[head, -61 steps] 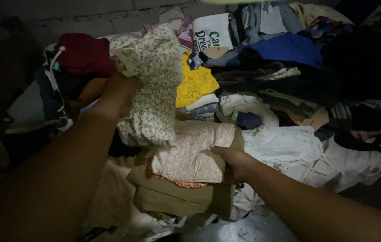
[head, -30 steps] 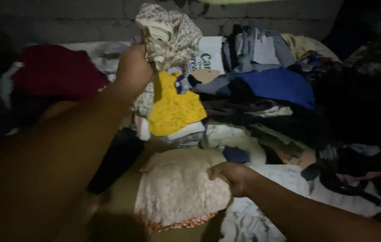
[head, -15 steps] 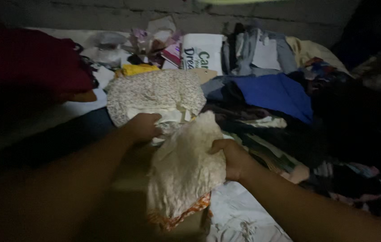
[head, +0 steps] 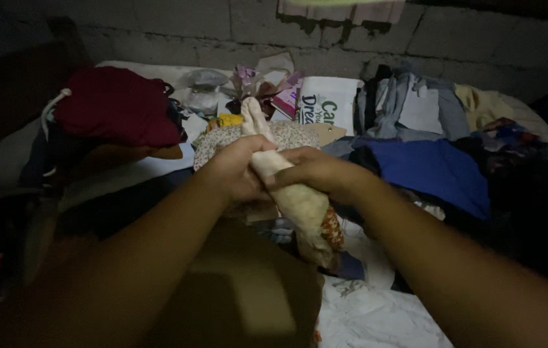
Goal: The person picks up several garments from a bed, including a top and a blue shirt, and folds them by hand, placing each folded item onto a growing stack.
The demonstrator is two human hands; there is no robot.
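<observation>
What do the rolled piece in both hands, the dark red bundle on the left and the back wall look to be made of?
Cream roll in the left hand and right hand: thin, matte woven fabric, probably cotton; it creases finely and has an orange patterned edge. Dark red bundle: thicker, soft cloth, possibly knit or fleece, with a pale drawcord. Wall: rough grey masonry blocks with visible joints.

The left hand (head: 238,171) no longer holds the floral garment (head: 287,134) up high; that piece now lies on the heap beyond the hands. The left hand now sits against the right hand (head: 316,173), and both grip the cream cloth (head: 300,203). That cloth, earlier lying broad and flat under the right hand alone, is now bunched into a narrow roll lifted off the pile.
</observation>
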